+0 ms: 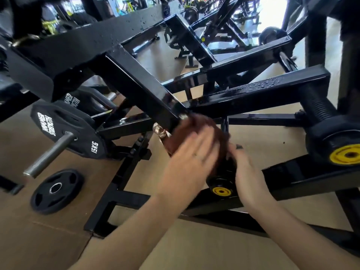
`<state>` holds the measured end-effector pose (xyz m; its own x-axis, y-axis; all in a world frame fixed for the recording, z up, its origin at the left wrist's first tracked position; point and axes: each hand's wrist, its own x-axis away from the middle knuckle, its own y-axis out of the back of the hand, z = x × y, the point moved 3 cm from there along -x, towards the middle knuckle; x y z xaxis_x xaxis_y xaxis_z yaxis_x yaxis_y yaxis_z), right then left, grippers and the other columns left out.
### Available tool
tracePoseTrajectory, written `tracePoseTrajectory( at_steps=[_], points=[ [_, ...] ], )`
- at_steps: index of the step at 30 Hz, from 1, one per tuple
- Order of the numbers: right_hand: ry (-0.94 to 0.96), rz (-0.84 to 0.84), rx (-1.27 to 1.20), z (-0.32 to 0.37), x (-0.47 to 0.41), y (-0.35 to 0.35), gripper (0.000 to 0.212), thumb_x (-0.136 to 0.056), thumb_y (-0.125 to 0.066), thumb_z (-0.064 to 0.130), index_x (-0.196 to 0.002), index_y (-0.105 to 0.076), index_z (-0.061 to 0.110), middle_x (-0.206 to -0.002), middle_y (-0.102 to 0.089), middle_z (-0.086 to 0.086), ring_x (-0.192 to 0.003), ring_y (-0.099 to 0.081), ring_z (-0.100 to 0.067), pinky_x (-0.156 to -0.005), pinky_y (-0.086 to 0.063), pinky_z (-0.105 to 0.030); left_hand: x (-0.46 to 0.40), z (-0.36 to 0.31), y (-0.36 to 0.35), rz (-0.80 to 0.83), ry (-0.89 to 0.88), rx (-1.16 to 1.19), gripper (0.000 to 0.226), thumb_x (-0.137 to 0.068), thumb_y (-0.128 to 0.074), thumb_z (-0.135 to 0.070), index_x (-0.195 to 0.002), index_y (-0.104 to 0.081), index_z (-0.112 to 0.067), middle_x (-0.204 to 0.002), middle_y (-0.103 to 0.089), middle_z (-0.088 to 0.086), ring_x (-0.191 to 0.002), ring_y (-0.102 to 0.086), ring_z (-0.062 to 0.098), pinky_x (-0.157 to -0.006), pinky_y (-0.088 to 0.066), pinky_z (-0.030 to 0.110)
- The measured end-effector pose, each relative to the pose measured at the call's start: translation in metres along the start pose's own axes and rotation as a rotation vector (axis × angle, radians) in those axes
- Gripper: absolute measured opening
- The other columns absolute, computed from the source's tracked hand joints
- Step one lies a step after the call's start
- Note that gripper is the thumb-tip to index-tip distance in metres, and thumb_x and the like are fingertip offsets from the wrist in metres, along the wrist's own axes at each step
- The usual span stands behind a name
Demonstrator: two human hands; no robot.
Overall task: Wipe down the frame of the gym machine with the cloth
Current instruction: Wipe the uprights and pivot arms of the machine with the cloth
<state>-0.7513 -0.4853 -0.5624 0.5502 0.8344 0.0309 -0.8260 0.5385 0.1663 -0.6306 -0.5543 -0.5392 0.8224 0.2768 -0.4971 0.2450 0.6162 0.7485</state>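
Observation:
The gym machine's black steel frame (pixel 136 78) fills the view, with beams crossing at the middle and water drops on some tops. A brown cloth (pixel 202 125) is bunched at the lower end of a slanted beam, where two beams meet. My left hand (pixel 192 156) lies flat on the cloth with fingers straight, blurred by motion. My right hand (pixel 247 172) sits just right of it, fingers curled at the cloth's lower right edge near a black hub with a yellow cap (pixel 221 190). What the right fingers hold is hidden.
A 15 kg plate (pixel 64 127) hangs on a steel peg (pixel 48 154) at the left. Another plate (pixel 56 190) lies on the brown floor. A large black knob with a yellow centre (pixel 344 154) stands at the right. More machines stand behind.

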Motion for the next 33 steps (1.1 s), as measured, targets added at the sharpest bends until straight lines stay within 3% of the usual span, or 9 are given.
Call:
tracePoseTrajectory(
  at_steps=[4,7,9,12,14,17,23,27,33],
  points=[
    [-0.053,-0.037,-0.024,0.008,0.001,0.008,0.062,-0.109,-0.022,0.046,-0.072,-0.065,0.070,-0.074,-0.067,0.037,-0.076,-0.059,0.020,-0.066,-0.040,-0.014,-0.013,0.004,0.009,0.124,-0.255,-0.032,0.051,-0.094,-0.056,-0.016,-0.145,-0.053,-0.012,-0.152,-0.049,0.018,-0.145,-0.043,0.033,-0.124,-0.020,0.043],
    [-0.048,0.033,0.093,0.012,0.000,0.009,0.043,-0.109,-0.027,0.047,-0.095,-0.067,0.044,-0.089,-0.069,0.011,-0.084,-0.061,-0.002,-0.069,-0.038,-0.015,-0.050,0.046,0.034,0.143,-0.133,-0.032,0.049,-0.087,-0.068,-0.035,-0.131,-0.059,-0.014,-0.131,-0.062,0.012,-0.126,-0.057,0.032,-0.115,-0.038,0.044],
    [0.078,0.126,0.412,0.011,0.004,0.010,0.038,-0.107,-0.025,0.044,-0.121,-0.059,0.033,-0.112,-0.062,0.010,-0.102,-0.059,-0.011,-0.080,-0.041,-0.014,-0.071,0.077,0.051,0.141,0.006,-0.074,0.043,-0.086,-0.065,-0.043,-0.118,-0.062,-0.015,-0.113,-0.068,0.009,-0.108,-0.063,0.031,-0.101,-0.048,0.044],
    [0.328,0.195,1.257,0.016,0.007,0.021,0.056,-0.100,-0.015,0.042,-0.139,-0.050,0.023,-0.130,-0.060,0.000,-0.127,-0.051,-0.026,-0.122,-0.026,-0.045,-0.083,0.086,0.058,0.212,0.097,-0.095,0.036,-0.093,-0.045,-0.044,-0.109,-0.061,-0.017,-0.108,-0.067,0.007,-0.106,-0.061,0.030,-0.103,-0.042,0.043],
    [0.250,0.184,1.554,0.028,0.004,0.035,0.050,-0.101,-0.022,0.039,-0.135,-0.052,0.019,-0.129,-0.060,-0.008,-0.128,-0.049,-0.034,-0.122,-0.018,-0.056,-0.082,0.059,0.048,0.276,0.037,-0.098,0.035,-0.092,-0.047,-0.044,-0.114,-0.059,-0.019,-0.118,-0.065,0.007,-0.114,-0.058,0.030,-0.111,-0.035,0.043],
    [0.174,0.316,1.824,0.032,0.000,0.043,0.034,-0.106,-0.033,0.026,-0.125,-0.060,0.021,-0.119,-0.062,-0.006,-0.113,-0.055,-0.032,-0.092,-0.036,-0.050,-0.075,0.010,0.022,0.362,-0.065,-0.031,0.039,-0.097,-0.053,-0.040,-0.130,-0.054,-0.019,-0.135,-0.059,0.009,-0.128,-0.051,0.032,-0.120,-0.027,0.045],
    [0.302,0.341,1.904,0.030,0.008,0.045,0.024,-0.102,-0.039,0.020,-0.098,-0.062,0.020,-0.071,-0.039,-0.010,-0.068,-0.036,-0.023,-0.061,-0.019,-0.045,-0.064,0.003,0.017,0.328,-0.180,0.085,0.031,-0.104,-0.047,-0.030,-0.133,-0.056,-0.021,-0.141,-0.058,0.006,-0.133,-0.052,0.029,-0.124,-0.024,0.043],
    [0.308,0.321,1.874,0.020,0.006,0.045,0.022,-0.101,-0.040,0.016,-0.090,-0.058,0.018,-0.069,-0.035,-0.008,-0.068,-0.034,-0.024,-0.063,-0.023,-0.044,-0.067,0.066,0.047,0.319,-0.163,0.072,0.044,-0.087,-0.072,-0.041,-0.125,-0.061,-0.022,-0.130,-0.064,0.005,-0.124,-0.059,0.028,-0.116,-0.038,0.046],
    [0.343,0.260,1.866,0.016,0.008,0.045,0.023,-0.099,-0.044,0.018,-0.076,-0.049,0.016,-0.070,-0.042,-0.007,-0.069,-0.040,-0.025,-0.065,-0.028,-0.042,-0.068,0.067,0.050,0.243,0.009,-0.037,0.038,-0.087,-0.071,-0.043,-0.116,-0.063,-0.021,-0.123,-0.065,0.006,-0.120,-0.059,0.029,-0.116,-0.035,0.045]
  ],
)
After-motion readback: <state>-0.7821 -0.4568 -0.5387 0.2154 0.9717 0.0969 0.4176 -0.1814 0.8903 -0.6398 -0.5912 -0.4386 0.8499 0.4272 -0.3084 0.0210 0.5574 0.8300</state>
